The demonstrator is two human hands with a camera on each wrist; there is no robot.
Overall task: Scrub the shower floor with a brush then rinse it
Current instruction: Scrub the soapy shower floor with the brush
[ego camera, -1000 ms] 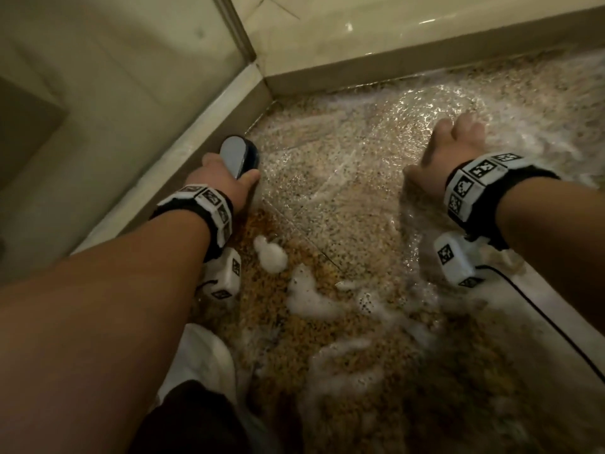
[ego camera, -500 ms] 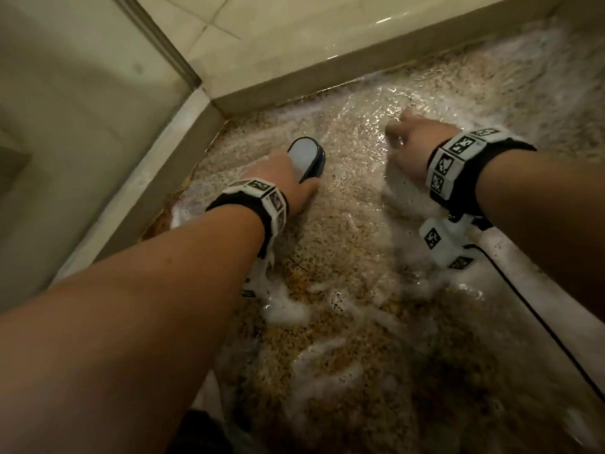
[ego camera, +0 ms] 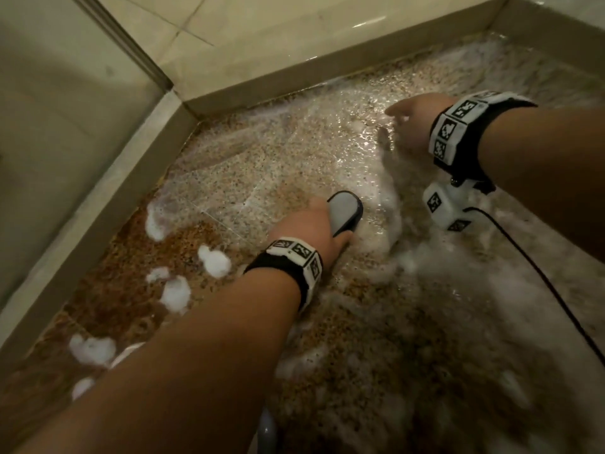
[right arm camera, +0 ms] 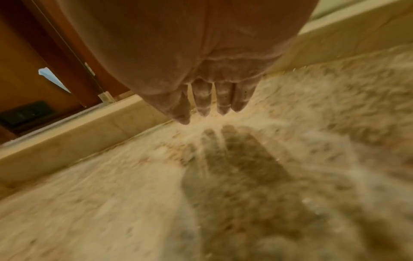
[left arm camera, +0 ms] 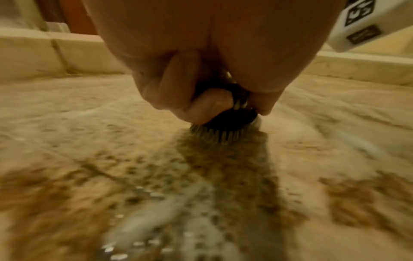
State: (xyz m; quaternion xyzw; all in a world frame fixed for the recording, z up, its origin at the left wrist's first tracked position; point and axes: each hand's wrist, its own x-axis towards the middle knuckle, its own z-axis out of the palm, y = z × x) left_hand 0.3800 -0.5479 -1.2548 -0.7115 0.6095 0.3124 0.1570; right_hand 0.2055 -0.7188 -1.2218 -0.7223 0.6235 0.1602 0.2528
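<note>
The left hand (ego camera: 312, 229) grips the brush (ego camera: 344, 211) from above, fingers and thumb curled round its dark body, and in the left wrist view the bristles (left arm camera: 214, 135) press on the wet shower floor (ego camera: 268, 165). The brush sits out on the open floor, well apart from the raised curb (ego camera: 98, 221) along the left edge and from the curb (ego camera: 327, 65) along the far edge, and away from the far-left corner where the two curbs meet.

The right hand (ego camera: 414, 121) holds nothing. Its fingers (right arm camera: 202, 98) are straight and slightly spread, pointing down at the floor near the far curb; whether the fingertips touch the wet surface I cannot tell, as the right wrist view is blurred.

Between the two hands lies a shiny, foamy stretch of speckled floor. Clumps of white foam (ego camera: 214, 260) lie along the left side, between the left forearm and the left curb, and more suds (ego camera: 409, 257) spread to the right of the brush. A black cable (ego camera: 537, 273) runs from the right wrist unit across the right side of the floor. Glass panels (ego camera: 65, 109) rise above the left curb, and pale tile (ego camera: 262, 24) lies beyond the far one.
</note>
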